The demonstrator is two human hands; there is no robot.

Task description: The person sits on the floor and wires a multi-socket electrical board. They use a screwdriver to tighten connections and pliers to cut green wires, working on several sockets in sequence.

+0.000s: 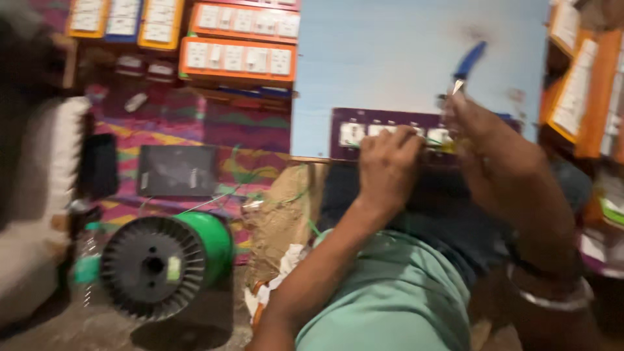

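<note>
My left hand (385, 166) grips the top edge of a long purple switch board (390, 133) with several white sockets, held across my lap. My right hand (481, 136) is closed on a tool with a blue handle (468, 64) and a metal tip, raised at the board's right end. Thin green wire runs around the board near my fingers. The picture is blurred by motion.
A black spool of green wire (166, 260) stands on the floor at the left. Behind it lie a dark flat box (177, 170) and orange switch boards (237, 57) against a patterned cloth. A pale blue wall panel (390, 58) is ahead, stacked orange packages (585, 91) at right.
</note>
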